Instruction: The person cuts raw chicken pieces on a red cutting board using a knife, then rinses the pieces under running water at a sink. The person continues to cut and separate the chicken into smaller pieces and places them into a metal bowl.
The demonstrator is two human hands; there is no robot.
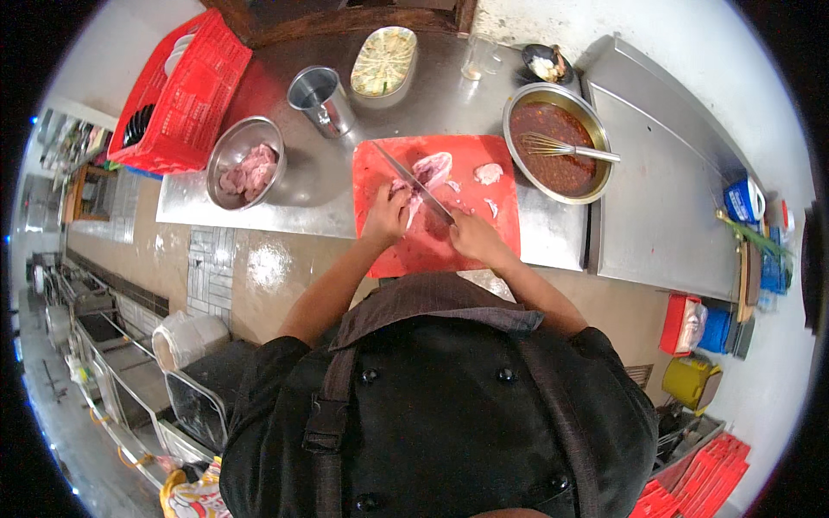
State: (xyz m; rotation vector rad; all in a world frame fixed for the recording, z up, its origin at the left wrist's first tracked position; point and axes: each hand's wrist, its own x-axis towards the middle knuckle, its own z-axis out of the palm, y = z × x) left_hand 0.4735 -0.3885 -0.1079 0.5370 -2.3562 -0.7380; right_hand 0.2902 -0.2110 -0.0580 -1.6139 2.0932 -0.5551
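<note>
My right hand (476,234) grips the handle of a long kitchen knife (418,184), whose blade slants up and left across a piece of raw meat (432,169). Fingers of my left hand (388,213) press on the meat's near left side, close to the blade. Under both lies a red cutting board (447,246) with dark wet stains. To the right on the board are a pale lump of raw meat or fat (488,173) and small scraps (492,207). The blade's cutting edge is partly hidden by the meat.
Left of the board stand a steel bowl of raw meat pieces (249,175), a metal pitcher (322,100) and a red plastic crate (184,97). An oval dish (385,61) sits behind. On the right, a whisk (570,149) rests in a basin of red-brown sauce (556,178).
</note>
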